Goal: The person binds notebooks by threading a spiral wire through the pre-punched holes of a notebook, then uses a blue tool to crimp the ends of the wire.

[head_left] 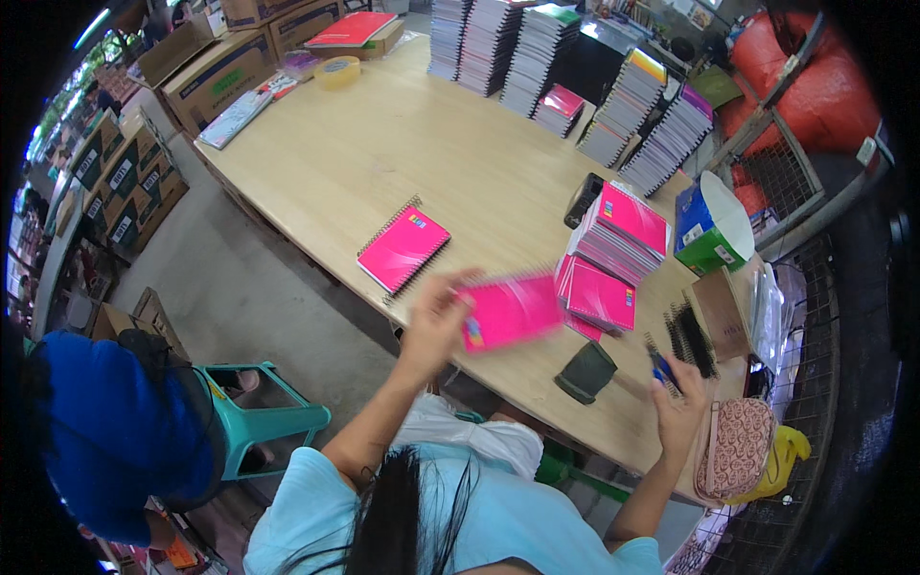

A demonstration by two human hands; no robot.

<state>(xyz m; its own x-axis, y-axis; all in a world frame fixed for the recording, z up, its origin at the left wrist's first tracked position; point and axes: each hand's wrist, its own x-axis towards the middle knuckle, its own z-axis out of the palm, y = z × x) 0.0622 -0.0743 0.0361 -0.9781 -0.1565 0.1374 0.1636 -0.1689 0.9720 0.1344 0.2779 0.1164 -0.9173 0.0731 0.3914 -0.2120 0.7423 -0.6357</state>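
My left hand (436, 321) grips a pink spiral notebook (513, 309) by its left end, over the near table edge; the notebook is blurred. In my right hand (680, 398) is a small blue-handled tool (659, 364), with what looks like a dark binding coil along it; its exact kind is too small to tell. Black spiral binding coils (690, 335) lie just beyond that hand. Between the hands rests a dark green block-like object (586, 372). Another pink spiral notebook (403, 247) lies flat left of centre. Stacked pink notebooks (613, 249) stand right of the held one.
Tall stacks of spiral notebooks (537, 57) line the table's (383, 144) far side. A tape roll (337, 73) lies far left. A blue-green box (704, 225), an open carton (719, 311) and a patterned pouch (740, 446) crowd the right. A person in blue (125, 422) is beside a green stool (264, 412).
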